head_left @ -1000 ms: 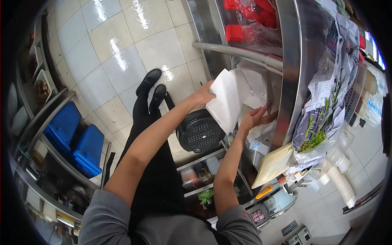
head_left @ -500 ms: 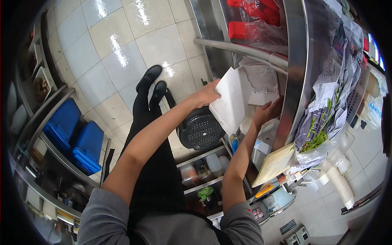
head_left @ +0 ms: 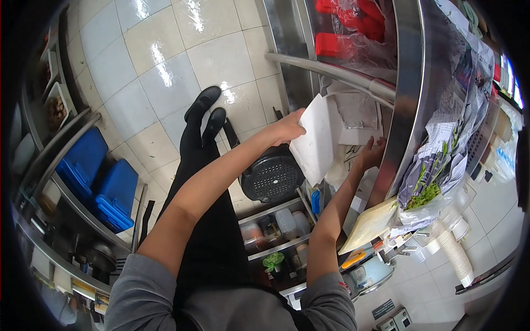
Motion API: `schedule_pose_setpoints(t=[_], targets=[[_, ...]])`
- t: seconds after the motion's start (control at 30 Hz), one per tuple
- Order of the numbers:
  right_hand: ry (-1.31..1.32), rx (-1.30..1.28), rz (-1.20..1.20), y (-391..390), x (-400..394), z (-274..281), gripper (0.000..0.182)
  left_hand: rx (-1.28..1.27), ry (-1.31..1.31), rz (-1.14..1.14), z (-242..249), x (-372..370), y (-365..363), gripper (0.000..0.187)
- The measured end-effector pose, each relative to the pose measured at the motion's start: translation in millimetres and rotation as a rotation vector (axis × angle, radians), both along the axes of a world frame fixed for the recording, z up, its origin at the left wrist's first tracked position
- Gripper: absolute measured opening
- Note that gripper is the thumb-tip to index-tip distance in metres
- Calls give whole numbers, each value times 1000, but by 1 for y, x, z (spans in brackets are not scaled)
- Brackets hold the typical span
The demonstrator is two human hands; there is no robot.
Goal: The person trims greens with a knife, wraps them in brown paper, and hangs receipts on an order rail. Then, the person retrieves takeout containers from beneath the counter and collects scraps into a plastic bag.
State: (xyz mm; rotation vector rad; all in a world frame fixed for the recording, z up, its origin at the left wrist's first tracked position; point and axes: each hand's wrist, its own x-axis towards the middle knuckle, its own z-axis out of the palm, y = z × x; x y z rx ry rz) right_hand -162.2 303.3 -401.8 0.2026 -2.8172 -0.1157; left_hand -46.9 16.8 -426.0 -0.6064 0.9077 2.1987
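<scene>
My left hand (head_left: 288, 127) is closed on the edge of a white folded sheet (head_left: 313, 140), stiff like paper or card, which hangs tilted at the shelf opening. My right hand (head_left: 371, 154) reaches in under the steel counter, its thumb and fingers apart. Just beyond its fingertips lies a flat clear-wrapped package (head_left: 358, 112) on white material inside the shelf. A crumpled translucent bag (head_left: 335, 175) sits between the white sheet and my right forearm.
Right of the steel counter edge (head_left: 408, 94) lie newspaper-wrapped greens (head_left: 425, 196) and a pale board (head_left: 369, 223). A black perforated stool (head_left: 272, 175) stands below the white sheet. Red items in plastic (head_left: 359, 27) fill the upper shelf. Blue lidded boxes (head_left: 116, 193) stand at left.
My right hand has moved deeper into the shelf, toward the right and its back. My left hand and the white sheet have shifted slightly right.
</scene>
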Motion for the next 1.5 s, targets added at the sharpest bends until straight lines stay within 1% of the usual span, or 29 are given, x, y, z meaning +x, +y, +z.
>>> schedule_pose_setpoints(t=[0.1,0.17,0.2,0.27,0.33,0.4,0.5,0.6,0.7,0.83,0.9,0.97,1.07,1.17,1.27,1.3,1.4,1.43,1.5], targets=[[83,-11,-3,-14,1,-3,26,-52,47,-17,-12,1,6,57],[140,-42,38,-19,2,-6,27,-99,95,-24,-17,2,10,58],[141,-53,65,-20,1,-5,27,-62,59,-28,-19,4,12,58],[113,-72,127,-22,0,-3,28,12,-9,-36,4,1,0,59],[89,-49,169,-29,1,-1,28,5,-5,-64,13,-2,-3,60],[95,21,173,-35,7,3,27,2,-9,-85,17,-1,-3,61],[131,15,190,-29,9,2,24,9,0,-75,15,-2,-2,62],[175,-243,133,-29,7,2,22,34,23,-49,7,-1,2,62],[88,-83,60,-11,-4,-2,25,48,37,-63,9,-3,3,62],[-51,39,-61,3,-21,-5,32,72,29,-58,7,-3,2,59],[-67,41,-85,11,-24,-1,33,132,-6,-29,7,-5,1,56],[-26,13,-70,17,-20,11,34,223,-69,18,14,-9,-3,56],[46,-36,-35,23,0,30,35,274,-119,25,0,-12,5,67],[94,-79,-27,29,26,44,37,201,-187,5,-10,-13,10,72],[108,-98,-36,35,43,49,38,410,-227,105,-26,-13,11,72],[113,-101,-40,37,47,50,39,488,-340,90,-31,-11,12,69],[123,-112,-42,41,53,48,40,414,-199,94,-48,-6,26,64],[125,-115,-44,41,55,48,41,379,-264,133,-31,-9,17,54],[123,-118,-53,43,62,51,42,333,-224,73,-37,-8,20,51]])
